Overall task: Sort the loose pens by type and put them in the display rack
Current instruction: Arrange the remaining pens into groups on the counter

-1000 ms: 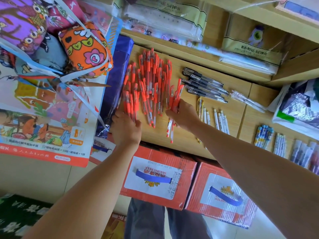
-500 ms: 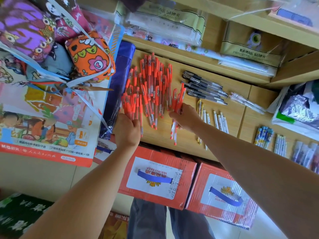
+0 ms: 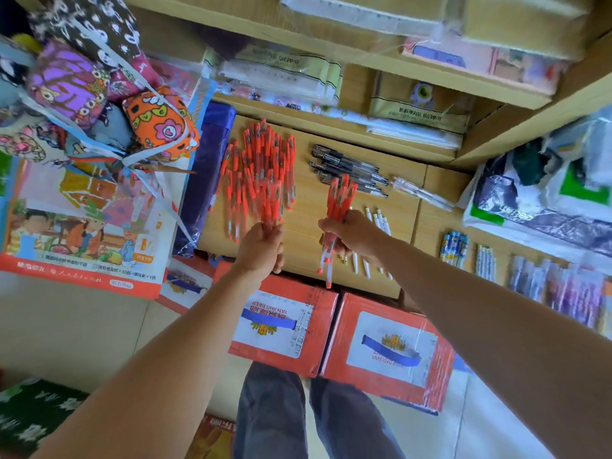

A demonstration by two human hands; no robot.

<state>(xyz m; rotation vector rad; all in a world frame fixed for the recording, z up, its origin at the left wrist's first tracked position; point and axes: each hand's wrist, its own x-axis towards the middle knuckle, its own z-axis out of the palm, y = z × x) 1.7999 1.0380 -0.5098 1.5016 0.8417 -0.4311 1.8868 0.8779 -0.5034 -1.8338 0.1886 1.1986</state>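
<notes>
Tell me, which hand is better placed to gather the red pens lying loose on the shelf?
Left, probably. The left hand grips the near ends of the red pen pile, while the right hand holds a separate red bunch off to the side, by the white pens.

Red pens (image 3: 261, 167) lie heaped on the rack shelf (image 3: 308, 226), left of the black pens (image 3: 347, 168). A gripped red bundle (image 3: 339, 200) points up, just below those black pens in view.

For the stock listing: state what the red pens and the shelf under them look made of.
The red pens: likely plastic, clear glossy barrels with opaque red caps and tips. The shelf: matt wood-look board, pale grain and a seam visible; perhaps laminate.
</notes>
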